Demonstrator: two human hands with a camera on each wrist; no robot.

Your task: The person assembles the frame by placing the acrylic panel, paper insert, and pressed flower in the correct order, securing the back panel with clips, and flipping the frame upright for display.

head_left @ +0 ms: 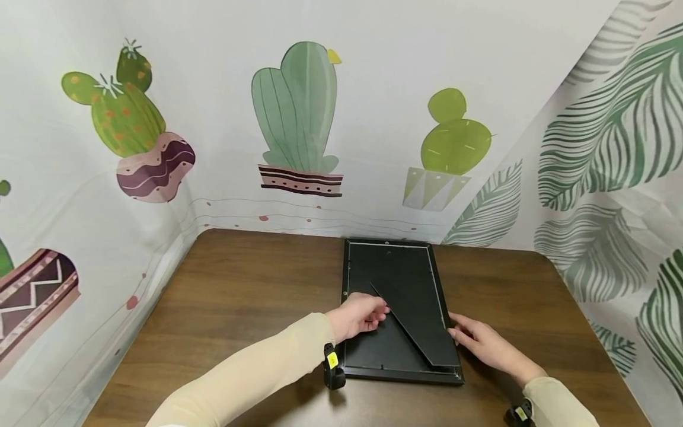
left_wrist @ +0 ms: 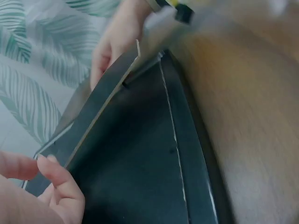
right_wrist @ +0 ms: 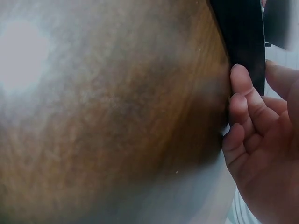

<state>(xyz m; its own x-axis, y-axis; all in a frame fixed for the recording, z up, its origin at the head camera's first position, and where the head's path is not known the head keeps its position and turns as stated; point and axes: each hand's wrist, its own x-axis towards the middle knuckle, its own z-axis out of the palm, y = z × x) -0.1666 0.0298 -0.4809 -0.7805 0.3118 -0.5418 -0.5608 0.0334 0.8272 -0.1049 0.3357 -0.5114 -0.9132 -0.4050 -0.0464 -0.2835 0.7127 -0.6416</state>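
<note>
A black picture frame lies face down on the wooden table, its back panel upward. Hinged on that back is a black easel stand, slanting toward the lower right and tilted up from the panel in the left wrist view. My left hand pinches the stand's left edge near its upper part, finger and thumb tips close together there. At the frame's right side, my right hand holds the outer edge, fingers along the side and thumb over the top.
Brown wooden table surrounds the frame, its far edge meeting a white cloth backdrop printed with cacti and leaves. Small black devices with yellow labels sit on both wrists, the left one beside the frame's lower left corner.
</note>
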